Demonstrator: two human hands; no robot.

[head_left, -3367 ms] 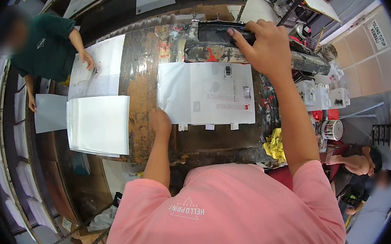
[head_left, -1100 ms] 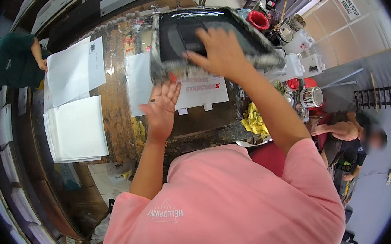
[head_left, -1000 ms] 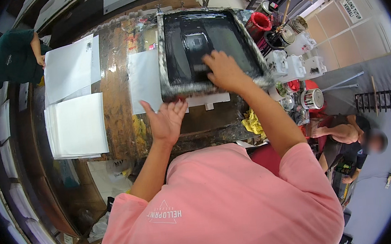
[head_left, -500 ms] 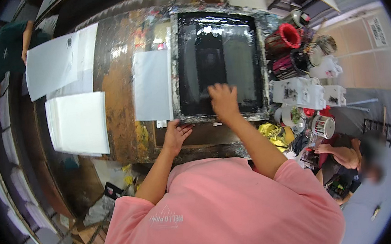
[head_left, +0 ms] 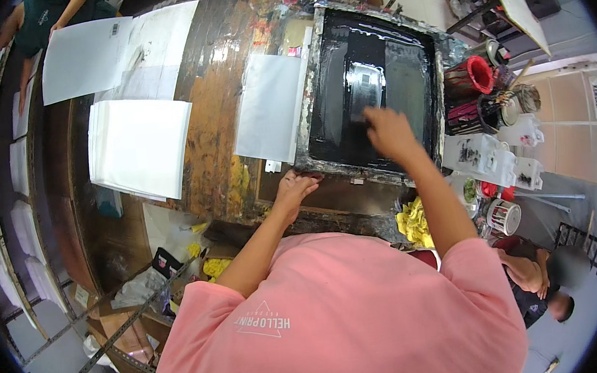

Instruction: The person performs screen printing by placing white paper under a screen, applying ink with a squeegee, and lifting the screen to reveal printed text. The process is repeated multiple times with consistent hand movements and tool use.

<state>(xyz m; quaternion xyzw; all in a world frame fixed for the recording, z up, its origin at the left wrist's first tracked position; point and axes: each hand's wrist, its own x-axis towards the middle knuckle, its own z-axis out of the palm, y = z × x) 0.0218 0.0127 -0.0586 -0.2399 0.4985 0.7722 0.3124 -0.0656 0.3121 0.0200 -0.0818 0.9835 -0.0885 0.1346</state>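
A screen printing frame [head_left: 300, 129] with a worn, ink-stained border lies on the workbench, its mesh [head_left: 402, 78] covered in wet black ink. A paler patch with a small printed block [head_left: 365, 77] shows in the middle of the mesh. Over the inked mesh, near that patch, my right hand [head_left: 391, 132] is closed with its fingers curled downward; whatever it holds is hidden beneath. My left hand [head_left: 294, 190] pinches the frame's near left corner between thumb and fingers. Left of the frame, partly against its edge, lies a pale sheet [head_left: 268, 107].
Stacked white sheets [head_left: 140, 147] and a larger loose sheet [head_left: 85, 59] lie at left. Ink tubs, including a red-rimmed one [head_left: 470, 75], and white containers [head_left: 477, 156] crowd the right. Yellow cloth [head_left: 413, 222] sits near my right arm. One person [head_left: 43, 27] stands far left, another [head_left: 533, 272] lower right.
The view has shifted, so the bench appears farther right and higher. My left fingers have drawn together at the frame's corner. A pale, bright patch now shows in the mesh beyond my right hand.
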